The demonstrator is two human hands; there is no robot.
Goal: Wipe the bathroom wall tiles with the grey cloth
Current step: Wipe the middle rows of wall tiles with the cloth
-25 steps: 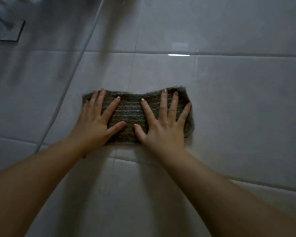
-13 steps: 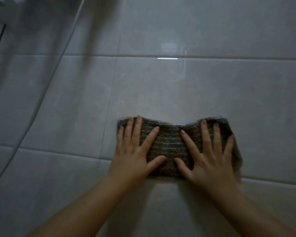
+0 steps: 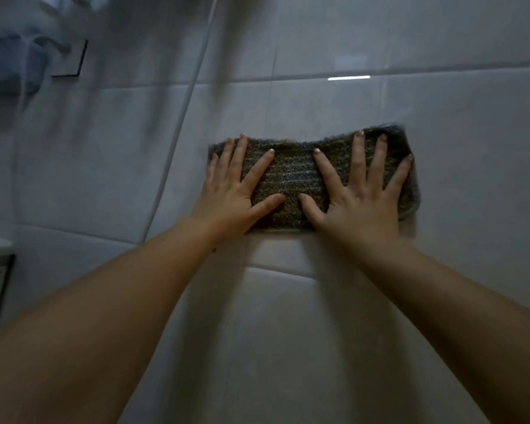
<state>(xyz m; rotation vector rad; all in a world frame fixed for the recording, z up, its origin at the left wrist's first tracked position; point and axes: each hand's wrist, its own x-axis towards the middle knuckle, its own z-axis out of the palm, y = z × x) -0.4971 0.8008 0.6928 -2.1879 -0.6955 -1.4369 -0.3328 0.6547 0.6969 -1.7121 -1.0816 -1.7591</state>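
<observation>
Grey cloth [image 3: 291, 182], folded into a strip, lies flat on the wall tiles [image 3: 441, 240] just above a grout line. Left hand [image 3: 236, 191] & right hand [image 3: 361, 194] press it w/ straight, spread fingers (nothing pinched). Risk: glossy tile, cloth could slip or bunch if pressure is uneven.

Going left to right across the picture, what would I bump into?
Blue bundle → black-edged plate → thin pale line → left hand → right hand, both hands pressing the grey cloth.
</observation>
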